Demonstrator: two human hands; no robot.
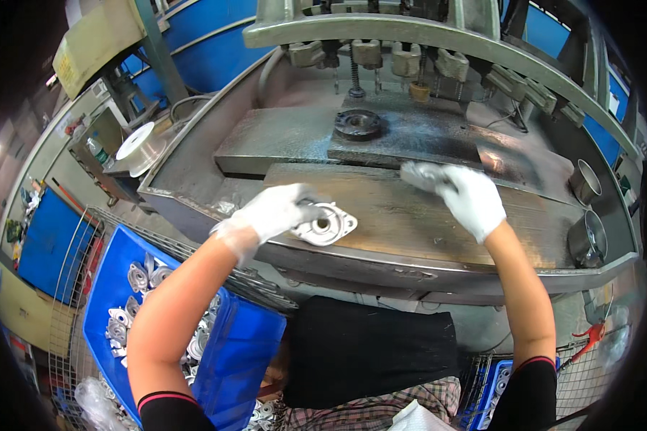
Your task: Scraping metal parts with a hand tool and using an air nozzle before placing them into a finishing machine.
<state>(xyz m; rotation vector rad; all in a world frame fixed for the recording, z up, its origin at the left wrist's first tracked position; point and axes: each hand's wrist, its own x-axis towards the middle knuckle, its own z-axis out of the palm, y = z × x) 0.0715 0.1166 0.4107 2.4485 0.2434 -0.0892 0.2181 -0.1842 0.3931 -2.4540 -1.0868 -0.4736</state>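
My left hand (269,213), in a white glove, has its fingers closed on the left edge of a silvery metal flange casting (326,224). That casting has a round hole in its middle and pointed ears, and it lies at the near edge of the brown work board (388,208). Over the board's right half, my gloved right hand (473,200) grips a blurred grey metal part (422,174) between thumb and fingers. Its exact kind is hard to make out. Farther back, a dark round fixture (358,124) sits on the machine's steel bed (273,136).
Drill spindles hang from a crossbar (424,32) above the bed. A blue bin (248,345) of castings stands at lower left beside a wire basket (68,316). Two metal cups (586,237) are at the right rim, a white spool (138,149) at left, a red air gun (591,337) lower right.
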